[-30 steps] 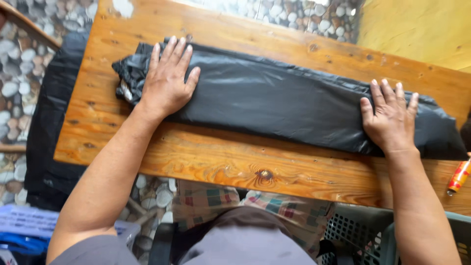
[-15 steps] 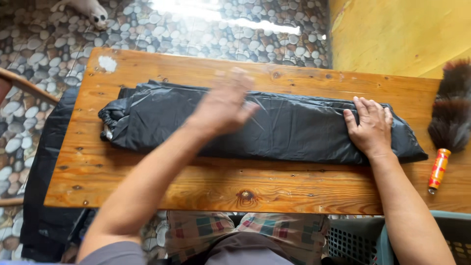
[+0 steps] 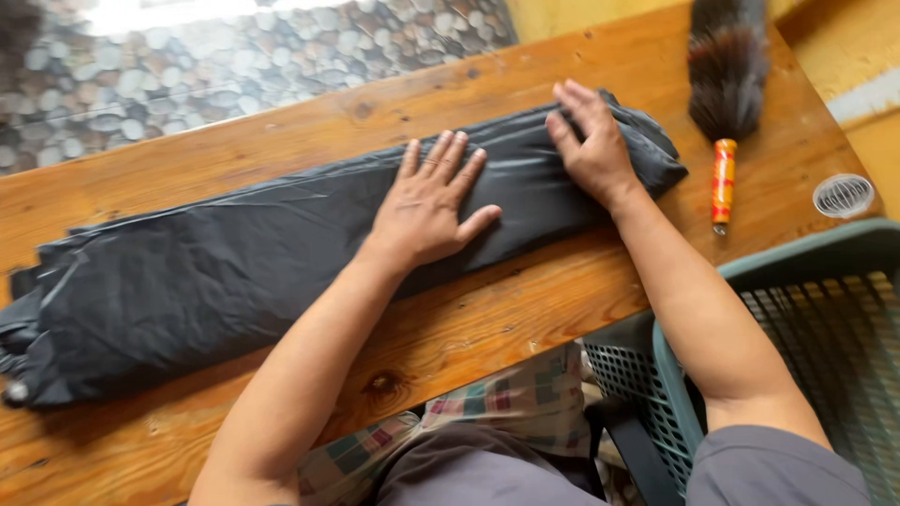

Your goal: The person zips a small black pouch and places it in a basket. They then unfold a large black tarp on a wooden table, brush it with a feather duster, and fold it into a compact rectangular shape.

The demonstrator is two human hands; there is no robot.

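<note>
Black folded plastic sheet [image 3: 234,272] lies lengthwise on the wooden table [image 3: 525,319]. Left hand [image 3: 427,201] presses flat on its middle, fingers spread; right hand [image 3: 591,141] presses open near its right end. Feather duster [image 3: 724,94] lies beside, green basket [image 3: 797,309] nearby.

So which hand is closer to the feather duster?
Right. The right hand presses the end of the black plastic just beside the duster. The left hand lies flat further along the plastic, toward its middle.

Sunlit pebble floor [image 3: 234,66], yellow wall [image 3: 844,56], wooden table [image 3: 525,319]
</note>
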